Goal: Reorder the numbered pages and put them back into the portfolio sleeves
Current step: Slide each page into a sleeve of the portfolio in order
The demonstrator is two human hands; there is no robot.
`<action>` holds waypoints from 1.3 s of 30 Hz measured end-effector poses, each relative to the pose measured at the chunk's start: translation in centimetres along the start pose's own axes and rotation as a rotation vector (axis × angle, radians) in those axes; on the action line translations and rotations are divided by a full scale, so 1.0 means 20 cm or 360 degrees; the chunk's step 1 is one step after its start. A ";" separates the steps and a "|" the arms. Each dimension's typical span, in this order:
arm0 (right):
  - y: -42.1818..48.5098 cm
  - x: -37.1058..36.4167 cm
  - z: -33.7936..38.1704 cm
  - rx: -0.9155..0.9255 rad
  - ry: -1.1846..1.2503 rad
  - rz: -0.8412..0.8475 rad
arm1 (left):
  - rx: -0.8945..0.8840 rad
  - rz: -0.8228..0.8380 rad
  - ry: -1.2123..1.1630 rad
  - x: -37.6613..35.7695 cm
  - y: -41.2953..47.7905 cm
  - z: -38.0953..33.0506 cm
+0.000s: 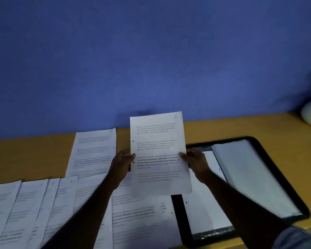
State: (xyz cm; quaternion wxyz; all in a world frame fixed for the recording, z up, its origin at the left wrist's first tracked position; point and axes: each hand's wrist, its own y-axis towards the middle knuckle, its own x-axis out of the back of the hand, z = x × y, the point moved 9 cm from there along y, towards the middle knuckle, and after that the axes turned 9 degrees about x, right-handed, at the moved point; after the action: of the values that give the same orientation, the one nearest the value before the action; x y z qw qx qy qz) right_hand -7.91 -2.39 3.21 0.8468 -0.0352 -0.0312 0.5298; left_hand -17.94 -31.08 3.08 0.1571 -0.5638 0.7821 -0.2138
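The desk (43, 153) carries most of the job undone: loose pages (31, 203) lie fanned across its left and middle. The portfolio (276, 159) lies open at the right, its sleeves turned over (one white sheet lies on its left side, sleeved or not I cannot tell). I judge the sorting unfinished and the refilling barely begun. Between them, raised upright above the desk, is one page (158, 153): white, printed in paragraphs, punched at the left edge, its corner number too blurred to read. The left hand (122, 162) pinches its left edge and the right hand (196, 162) its right.
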 end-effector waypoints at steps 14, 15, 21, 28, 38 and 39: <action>-0.14 0.66 -0.20 -0.0229 0.0105 0.0113 | 0.0050 -0.0187 0.0216 -0.66 -0.25 0.24; -0.15 0.70 -0.21 -0.0243 0.0099 0.0124 | 0.0034 -0.0205 0.0230 -0.69 -0.26 0.24; -0.18 0.89 -0.23 -0.0307 0.0077 0.0117 | 0.0028 -0.0179 0.0283 -0.88 -0.24 0.31; -0.10 1.10 -0.20 -0.0297 -0.0092 0.0056 | 0.0066 0.0043 0.0240 -1.17 -0.09 0.35; 0.06 1.48 -0.12 -0.0174 -0.0161 -0.0060 | 0.0121 0.0219 0.0115 -1.49 0.00 0.28; 0.09 1.51 -0.11 -0.0170 -0.0146 -0.0051 | 0.0131 0.0219 0.0095 -1.52 0.01 0.26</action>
State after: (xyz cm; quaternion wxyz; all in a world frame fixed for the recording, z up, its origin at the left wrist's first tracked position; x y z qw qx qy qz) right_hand 3.87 25.49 1.34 0.8498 -0.0554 -0.0989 0.5148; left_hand -5.99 -3.00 -1.32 0.1711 -0.4951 0.8140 -0.2511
